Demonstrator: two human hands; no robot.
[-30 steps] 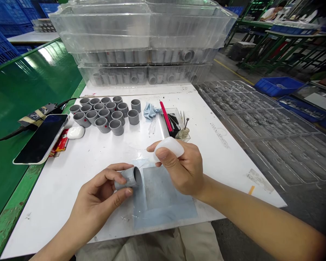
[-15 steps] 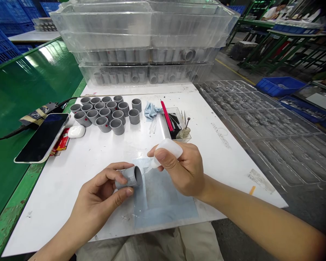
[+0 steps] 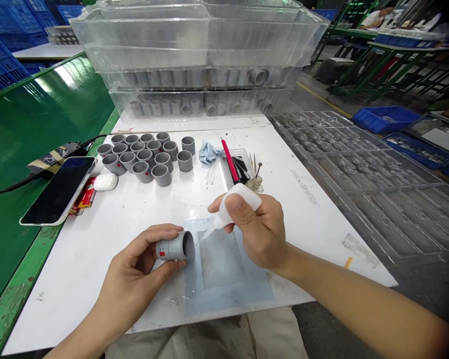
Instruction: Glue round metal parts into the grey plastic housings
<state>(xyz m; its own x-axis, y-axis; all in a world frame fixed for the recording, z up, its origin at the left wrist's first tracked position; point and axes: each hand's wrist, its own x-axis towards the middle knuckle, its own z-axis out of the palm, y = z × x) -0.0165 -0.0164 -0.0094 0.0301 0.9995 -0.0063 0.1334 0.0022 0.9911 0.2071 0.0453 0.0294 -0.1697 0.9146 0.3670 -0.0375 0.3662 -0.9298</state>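
My left hand (image 3: 140, 262) grips a grey cylindrical sleeve (image 3: 172, 247) between thumb and fingers, its open end turned to the right. A small red mark shows on the sleeve's side. My right hand (image 3: 260, 227) is closed around a white squeeze bottle (image 3: 241, 199) with a thin nozzle. The nozzle points down and left, its fine tip close to the sleeve's rim; whether they touch I cannot tell. Below both hands a light blue cloth (image 3: 232, 294) lies on the white table (image 3: 90, 279).
Several grey sleeves (image 3: 161, 174) stand upright at the back left, near a phone (image 3: 60, 189) and a white case (image 3: 105, 181). A crumpled blue cloth (image 3: 208, 153) and a red pen-like tool (image 3: 230, 160) lie behind my right hand. Stacked clear trays (image 3: 153, 37) rise behind.
The sleeve has been turned in my left hand, bringing its red mark into view. My right hand and the bottle have shifted slightly right, and the bottle's nozzle shows more clearly.
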